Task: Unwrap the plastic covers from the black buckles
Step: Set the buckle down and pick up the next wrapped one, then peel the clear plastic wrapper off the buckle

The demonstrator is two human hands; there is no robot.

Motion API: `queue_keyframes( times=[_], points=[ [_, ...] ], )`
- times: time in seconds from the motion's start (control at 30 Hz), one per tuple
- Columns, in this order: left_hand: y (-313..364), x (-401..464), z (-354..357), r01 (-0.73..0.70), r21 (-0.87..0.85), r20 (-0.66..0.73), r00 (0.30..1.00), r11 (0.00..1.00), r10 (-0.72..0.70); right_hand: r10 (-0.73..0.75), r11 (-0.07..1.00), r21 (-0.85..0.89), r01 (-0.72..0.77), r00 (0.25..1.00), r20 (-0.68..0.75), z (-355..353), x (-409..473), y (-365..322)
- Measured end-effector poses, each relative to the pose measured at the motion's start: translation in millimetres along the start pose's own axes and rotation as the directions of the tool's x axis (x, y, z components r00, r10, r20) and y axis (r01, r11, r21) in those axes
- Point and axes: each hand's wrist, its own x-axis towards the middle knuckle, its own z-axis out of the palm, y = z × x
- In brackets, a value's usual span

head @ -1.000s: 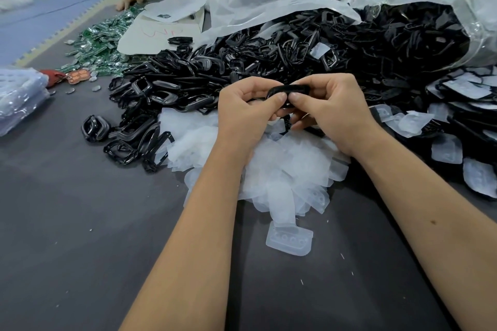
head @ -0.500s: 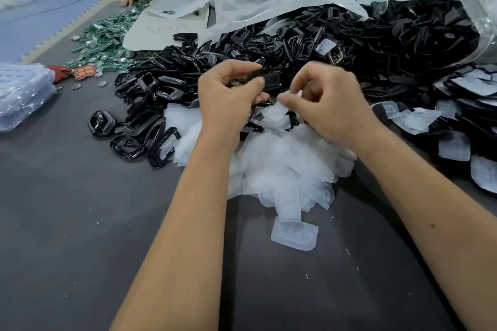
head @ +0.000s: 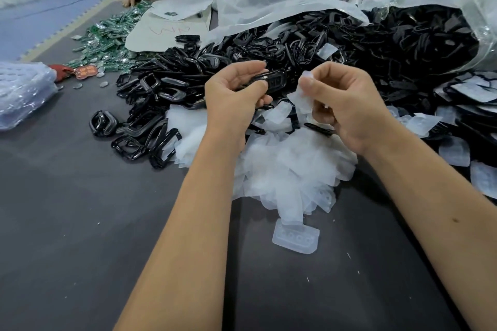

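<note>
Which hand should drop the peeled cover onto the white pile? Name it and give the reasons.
Right. The right hand already pinches the loose plastic cover and hangs just above the pile of covers. The left hand is occupied gripping the bare buckle.

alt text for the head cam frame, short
A person's left hand grips a bare black buckle while the right hand pinches its peeled plastic cover, above a pile of discarded covers on a grey table.

A glossy black buckle (head: 270, 80), bare of wrapping, is held level above a heap of unwrapped buckles (head: 150, 105), while its translucent plastic cover (head: 302, 97) hangs crumpled just beside it, over a mound of discarded covers (head: 290, 169).
</note>
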Motion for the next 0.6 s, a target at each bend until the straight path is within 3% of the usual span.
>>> queue_keyframes(
  times=[0.13,0.6],
  points=[
    [-3.5,-1.3,7.0,0.019,0.01,0.03,0.999,1.0,-0.019,-0.001,0.998,0.06,0.004,0.999,-0.043,-2.7,2.2,6.3],
    [-7.8,-7.5,10.4,0.052,0.015,0.1,0.994,0.999,-0.054,-0.085,0.996,0.0,0.086,0.991,-0.101,4.1,-0.6,2.2]
  ],
)
